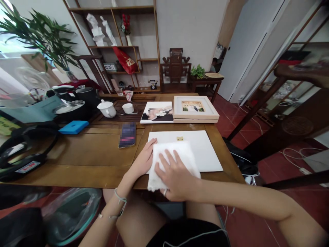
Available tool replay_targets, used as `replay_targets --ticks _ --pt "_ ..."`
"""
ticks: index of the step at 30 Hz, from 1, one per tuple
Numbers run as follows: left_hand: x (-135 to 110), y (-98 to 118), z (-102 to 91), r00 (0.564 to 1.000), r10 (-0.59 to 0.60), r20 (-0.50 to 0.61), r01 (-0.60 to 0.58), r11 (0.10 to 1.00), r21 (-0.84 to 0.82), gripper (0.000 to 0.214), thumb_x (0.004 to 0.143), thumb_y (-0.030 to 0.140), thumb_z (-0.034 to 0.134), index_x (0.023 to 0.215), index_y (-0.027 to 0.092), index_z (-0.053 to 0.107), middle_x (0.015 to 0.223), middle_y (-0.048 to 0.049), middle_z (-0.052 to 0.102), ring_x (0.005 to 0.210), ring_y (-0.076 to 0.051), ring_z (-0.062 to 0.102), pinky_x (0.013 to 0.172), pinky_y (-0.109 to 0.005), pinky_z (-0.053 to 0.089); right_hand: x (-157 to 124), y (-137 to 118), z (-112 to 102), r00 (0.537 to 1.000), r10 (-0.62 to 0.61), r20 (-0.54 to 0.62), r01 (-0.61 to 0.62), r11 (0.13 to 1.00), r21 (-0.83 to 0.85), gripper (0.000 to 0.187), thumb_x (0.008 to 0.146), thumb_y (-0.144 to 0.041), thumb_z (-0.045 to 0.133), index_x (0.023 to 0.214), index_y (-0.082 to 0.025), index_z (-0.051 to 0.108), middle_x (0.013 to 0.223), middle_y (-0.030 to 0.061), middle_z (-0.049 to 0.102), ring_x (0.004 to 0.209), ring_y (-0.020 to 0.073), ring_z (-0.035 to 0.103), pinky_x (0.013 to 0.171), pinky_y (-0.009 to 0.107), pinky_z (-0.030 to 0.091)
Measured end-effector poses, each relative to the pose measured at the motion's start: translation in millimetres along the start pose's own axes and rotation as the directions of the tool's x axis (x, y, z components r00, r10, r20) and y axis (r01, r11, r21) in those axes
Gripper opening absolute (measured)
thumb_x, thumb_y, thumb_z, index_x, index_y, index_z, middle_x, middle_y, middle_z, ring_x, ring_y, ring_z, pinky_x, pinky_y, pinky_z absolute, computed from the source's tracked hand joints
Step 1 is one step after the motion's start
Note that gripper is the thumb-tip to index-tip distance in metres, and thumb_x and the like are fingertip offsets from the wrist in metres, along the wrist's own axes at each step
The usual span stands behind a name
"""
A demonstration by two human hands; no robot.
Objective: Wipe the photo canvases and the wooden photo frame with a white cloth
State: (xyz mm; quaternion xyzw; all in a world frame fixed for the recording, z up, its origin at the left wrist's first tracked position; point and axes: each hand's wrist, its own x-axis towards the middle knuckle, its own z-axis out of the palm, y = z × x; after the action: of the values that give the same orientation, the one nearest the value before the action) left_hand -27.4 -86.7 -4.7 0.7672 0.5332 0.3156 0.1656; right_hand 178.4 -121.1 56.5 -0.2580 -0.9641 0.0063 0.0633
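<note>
A white flat panel (205, 151) with a small brass hanger (180, 138) near its far edge lies face down on the wooden table (97, 154). A folded white cloth (177, 154) rests on its near left part. My right hand (174, 175) lies flat on the cloth with its fingers spread, pressing it onto the panel. My left hand (144, 159) rests at the panel's left edge, fingers together, touching the cloth's side and the panel.
A phone (127, 134) lies just left of the panel. Behind it are a frameless photo print (157, 112) and a framed photo (194, 108). A tea tray with white cups (128, 108), kettles, a blue box (73, 127) and headphones (23, 151) fill the left. A bin (72, 216) stands below.
</note>
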Motion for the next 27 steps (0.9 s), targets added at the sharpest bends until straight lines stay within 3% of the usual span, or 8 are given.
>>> replay_targets --ticks 3,8,11,14,17,21,24,27 --pt "0 -3 0.3 1.0 0.009 0.0 -0.009 1.0 -0.01 0.048 0.094 0.026 0.036 0.14 0.015 0.042 0.15 -0.0137 0.037 0.141 -0.025 0.031 0.117 -0.049 0.024 0 -1 2 0.999 0.037 -0.005 -0.037 0.999 0.012 0.063 0.079 -0.047 0.058 0.132 -0.015 0.047 0.145 0.0197 0.04 0.136 0.0414 0.027 0.11 0.059 0.015" --pt "0 2 -0.8 1.0 -0.015 0.025 0.014 1.0 0.007 0.048 0.095 0.024 0.033 0.142 0.016 0.04 0.15 -0.0136 0.037 0.142 -0.024 0.029 0.118 -0.049 0.022 43 43 1 0.976 0.219 0.007 -0.219 0.975 -0.043 0.056 0.084 -0.043 0.053 0.132 -0.013 0.048 0.143 0.0203 0.042 0.134 0.0401 0.029 0.108 0.059 0.016" --pt "1 4 -1.7 1.0 -0.017 0.014 0.017 1.0 0.013 0.048 0.095 0.022 0.031 0.14 0.016 0.042 0.148 -0.0134 0.039 0.142 -0.024 0.029 0.118 -0.049 0.021 60 55 2 0.964 0.267 -0.01 -0.267 0.961 -0.066 0.057 0.085 -0.043 0.051 0.131 -0.01 0.048 0.142 0.023 0.042 0.132 0.0426 0.03 0.107 0.061 0.019" --pt "0 3 -2.3 1.0 -0.002 0.02 0.002 1.0 -0.001 0.05 0.092 0.024 0.037 0.142 0.014 0.04 0.15 -0.0151 0.037 0.142 -0.026 0.029 0.118 -0.049 0.022 49 39 5 0.975 0.224 0.009 -0.223 0.973 -0.051 0.059 0.081 -0.045 0.055 0.13 -0.012 0.049 0.141 0.0231 0.042 0.132 0.0446 0.03 0.107 0.063 0.017" --pt "0 0 -2.4 1.0 -0.001 0.015 0.001 1.0 -0.007 0.049 0.093 0.026 0.038 0.141 0.015 0.04 0.151 -0.0146 0.035 0.141 -0.025 0.03 0.117 -0.048 0.025 20 10 7 0.995 0.097 -0.01 -0.097 0.995 -0.009 0.064 0.077 -0.047 0.058 0.129 -0.011 0.049 0.143 0.0246 0.04 0.133 0.0461 0.028 0.108 0.064 0.015" --pt "0 0 -1.2 1.0 0.0 0.024 -0.001 1.0 0.018 0.048 0.094 0.023 0.033 0.141 0.014 0.04 0.15 -0.0147 0.036 0.142 -0.024 0.029 0.118 -0.048 0.022 -5 -3 3 1.0 -0.005 -0.023 0.006 0.999 0.041 0.063 0.078 -0.05 0.055 0.129 -0.014 0.05 0.143 0.0216 0.041 0.135 0.0418 0.028 0.111 0.057 0.018" --pt "0 2 -0.1 0.999 -0.028 0.021 0.027 0.999 0.038 0.048 0.095 0.025 0.03 0.14 0.01 0.041 0.15 -0.0164 0.036 0.142 -0.024 0.029 0.118 -0.048 0.021 8 23 1 0.998 0.069 0.005 -0.069 0.993 0.091 0.055 0.08 -0.046 0.055 0.128 -0.019 0.052 0.141 0.0157 0.045 0.135 0.036 0.032 0.113 0.052 0.019" --pt "0 3 0.1 0.999 -0.046 0.027 0.045 0.997 0.057 0.049 0.096 0.026 0.028 0.14 0.008 0.04 0.15 -0.0164 0.036 0.142 -0.023 0.028 0.118 -0.046 0.02 32 63 4 0.987 0.158 -0.03 -0.154 0.982 0.111 0.056 0.083 -0.041 0.053 0.131 -0.013 0.049 0.143 0.0181 0.042 0.137 0.034 0.03 0.112 0.052 0.017"
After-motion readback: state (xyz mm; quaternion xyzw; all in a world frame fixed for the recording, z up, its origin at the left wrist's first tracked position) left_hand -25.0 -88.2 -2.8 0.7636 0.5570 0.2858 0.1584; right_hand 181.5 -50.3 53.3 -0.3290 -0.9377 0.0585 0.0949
